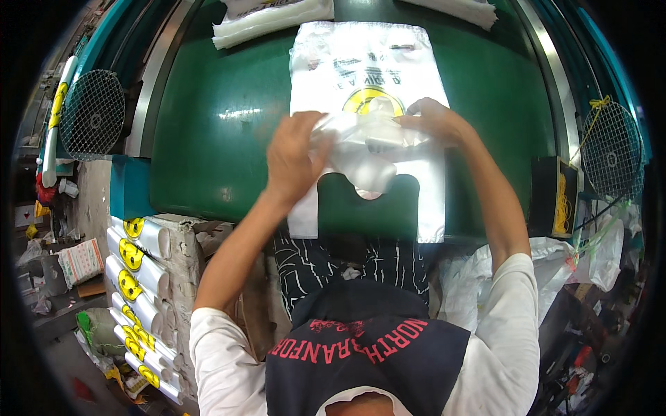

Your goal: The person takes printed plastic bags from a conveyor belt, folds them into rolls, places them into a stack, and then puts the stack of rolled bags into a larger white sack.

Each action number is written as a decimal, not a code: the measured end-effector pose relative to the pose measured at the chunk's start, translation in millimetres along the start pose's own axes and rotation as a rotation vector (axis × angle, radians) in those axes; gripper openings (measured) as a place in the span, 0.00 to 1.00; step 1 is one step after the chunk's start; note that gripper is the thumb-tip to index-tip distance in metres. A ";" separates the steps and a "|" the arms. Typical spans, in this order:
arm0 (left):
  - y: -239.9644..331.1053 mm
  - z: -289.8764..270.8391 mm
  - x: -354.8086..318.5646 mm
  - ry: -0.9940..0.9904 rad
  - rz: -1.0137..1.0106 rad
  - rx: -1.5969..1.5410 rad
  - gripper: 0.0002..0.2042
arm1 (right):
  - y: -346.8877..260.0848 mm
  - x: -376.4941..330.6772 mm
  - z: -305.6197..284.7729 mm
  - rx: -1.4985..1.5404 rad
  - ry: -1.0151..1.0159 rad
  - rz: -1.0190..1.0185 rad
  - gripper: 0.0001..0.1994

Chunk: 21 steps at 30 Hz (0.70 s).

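A stack of white plastic vest-style carrier bags [416, 76] lies flat on the green work surface [222, 152], with a yellow smiling face printed on the top one and its cut-out handles toward me. Over its middle, my left hand [297, 149] closes its curled fingers on the left side of a raised, crumpled fold of thin plastic [374, 142]. On the right side, my right hand [438, 121] pinches the same plastic between thumb and fingers. Motion smears the fold, so I cannot tell whether it is one bag or several.
At the far edge lie more bundles of white bags [277, 19]. Rolled bags with yellow faces [132, 260] are piled at lower left. Mesh rackets [94, 114] hang on both sides. A black box with yellow ties [555, 197] sits at the right edge, above a large white sack [479, 277].
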<state>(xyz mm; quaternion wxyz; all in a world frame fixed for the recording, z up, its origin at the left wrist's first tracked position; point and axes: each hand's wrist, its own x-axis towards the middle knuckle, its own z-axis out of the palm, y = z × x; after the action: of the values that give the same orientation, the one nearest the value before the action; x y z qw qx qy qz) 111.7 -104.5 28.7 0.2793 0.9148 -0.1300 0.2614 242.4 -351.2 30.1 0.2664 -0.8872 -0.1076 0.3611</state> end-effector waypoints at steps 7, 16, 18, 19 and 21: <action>25.0 -3.0 -67.2 0.263 -0.934 -0.810 0.14 | 29.5 -25.5 18.8 0.093 0.150 -0.371 0.35; 22.3 16.3 -44.5 0.207 -1.128 -1.476 0.35 | 29.4 -85.0 48.1 -0.022 0.676 -0.824 0.19; 17.8 21.7 -21.0 0.274 -1.128 -1.535 0.37 | 32.8 -82.9 49.4 -0.136 0.783 -0.986 0.19; 18.7 21.5 -13.6 0.306 -1.124 -1.564 0.38 | 36.9 -83.7 54.5 -0.101 0.742 -0.963 0.20; 13.1 21.5 -20.0 0.163 -1.080 -1.636 0.39 | 39.6 -86.1 62.4 -0.145 0.751 -0.978 0.21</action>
<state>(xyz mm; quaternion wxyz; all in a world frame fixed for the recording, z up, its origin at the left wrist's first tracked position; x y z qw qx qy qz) 98.7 -125.7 8.2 0.9165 0.3549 0.1846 -0.0097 137.2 -392.6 21.3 0.3595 -0.8177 -0.4248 -0.1475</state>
